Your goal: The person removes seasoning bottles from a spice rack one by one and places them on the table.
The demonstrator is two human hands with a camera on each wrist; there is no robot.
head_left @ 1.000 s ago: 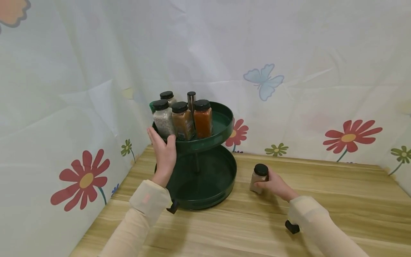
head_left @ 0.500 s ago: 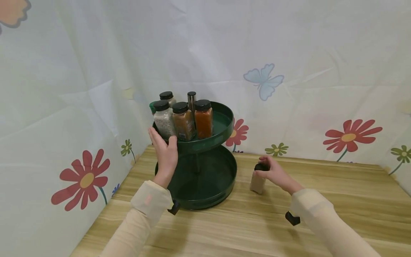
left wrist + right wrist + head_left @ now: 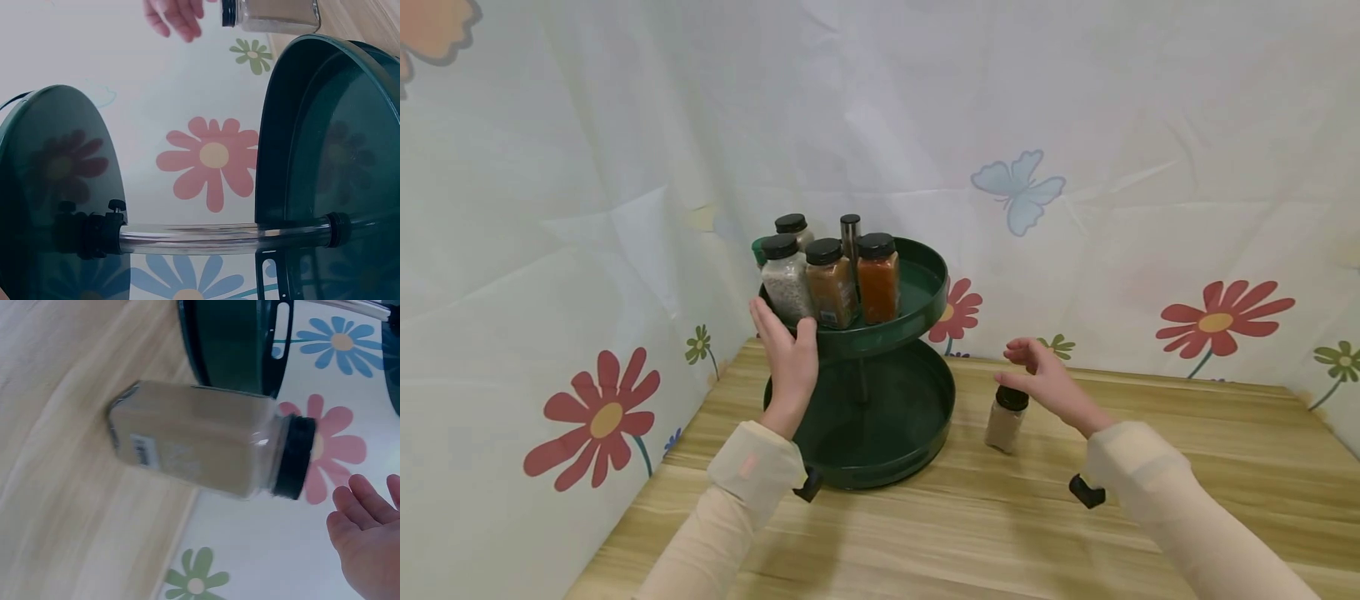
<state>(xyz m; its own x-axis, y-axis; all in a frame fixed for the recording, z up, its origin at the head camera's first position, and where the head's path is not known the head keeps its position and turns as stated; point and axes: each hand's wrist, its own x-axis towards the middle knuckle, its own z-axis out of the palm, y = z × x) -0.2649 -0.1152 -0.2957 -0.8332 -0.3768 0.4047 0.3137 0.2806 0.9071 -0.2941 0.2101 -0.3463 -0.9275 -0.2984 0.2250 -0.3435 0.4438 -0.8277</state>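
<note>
Wood tabletop stretches right of my right hand, thumb and fingers apart just above the upright jar; I see a gap from jar to rack, whose upper rim my left hand touches, fingers straight.

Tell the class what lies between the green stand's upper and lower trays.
A shiny metal post runs between the upper tray and the lower tray; the left wrist view shows it plainly.
</note>
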